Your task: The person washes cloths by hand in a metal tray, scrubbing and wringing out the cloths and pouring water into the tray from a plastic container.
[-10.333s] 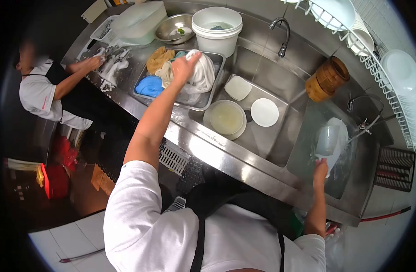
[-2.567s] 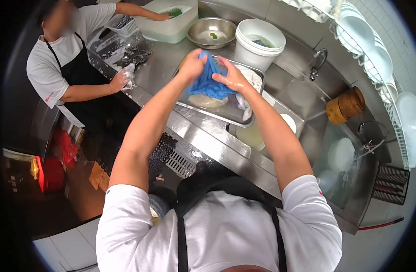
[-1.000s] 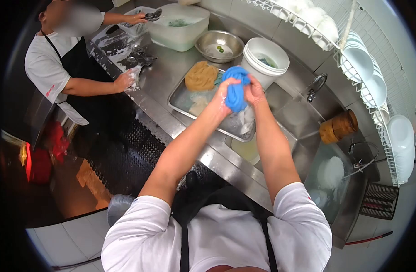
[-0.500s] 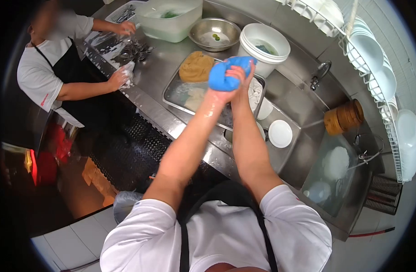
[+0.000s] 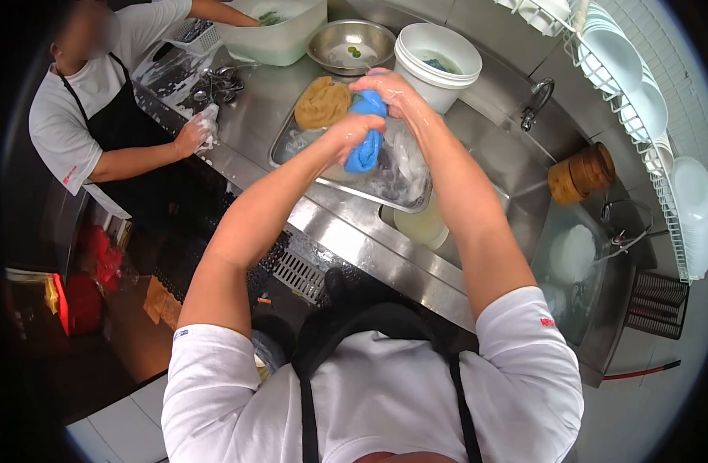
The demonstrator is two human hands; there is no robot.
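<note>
- A blue cloth (image 5: 364, 157) is held at 12 o'clock in the head view, bunched into a thick roll above a metal tray (image 5: 346, 188).
- It is grasped by the left hand (image 5: 357, 131), with that grip closed around the roll's middle.
- Its end towards 12 o'clock is grasped by the right hand (image 5: 392, 89); the fingers of that grip are wrapped over it, and wet skin can be seen on the forearm.
- In the tray, a brown cloth (image 5: 321, 103) is placed at 11 o'clock from the hands, and a soaked white cloth (image 5: 406, 160) at about 4 o'clock.
- The tray is supported on a steel worktop (image 5: 246, 150); near its 4 o'clock corner, a basin (image 5: 422, 222) of cloudy yellowish liquid is partly covered.
- Beyond the tray, a steel bowl (image 5: 323, 52) with small green fruit is set at 12 o'clock and a white bucket (image 5: 427, 86) at 1 o'clock.
- At 2 to 3 o'clock, a tap (image 5: 537, 96) and a brown steamer (image 5: 581, 174) are seen.
- At 10 o'clock, a co-worker (image 5: 72, 127) in a black apron is seen; something white and foamy is held in one hand, and the other arm is stretched towards a tub (image 5: 288, 42).
</note>
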